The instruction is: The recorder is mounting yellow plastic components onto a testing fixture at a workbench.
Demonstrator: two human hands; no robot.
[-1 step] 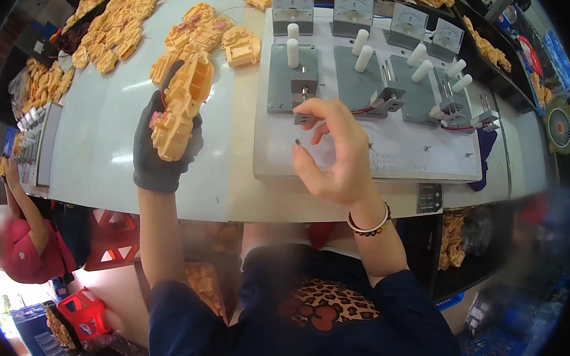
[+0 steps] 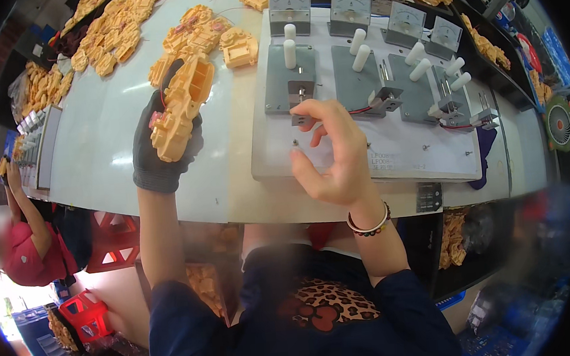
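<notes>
My left hand (image 2: 152,148), in a dark grey glove, is closed around a yellow plastic housing (image 2: 182,109) with open compartments and a bit of red wire at its side. It holds the housing up over the table, left of the test board. My bare right hand (image 2: 333,151) is over the board's front left part, with thumb and forefinger apart. Its forefinger tip is at the small metal bracket (image 2: 302,118) of the leftmost grey fixture (image 2: 284,87); whether they touch I cannot tell. A small metal stud (image 2: 295,142) stands just above the thumb tip.
The white board (image 2: 277,158) bears several fixtures with white handles (image 2: 360,58) and dial meters (image 2: 351,12). More yellow housings (image 2: 113,34) lie piled on the table (image 2: 95,153) and in black trays (image 2: 466,10) behind. A person (image 2: 26,245) works at the far left, near red stools (image 2: 85,314).
</notes>
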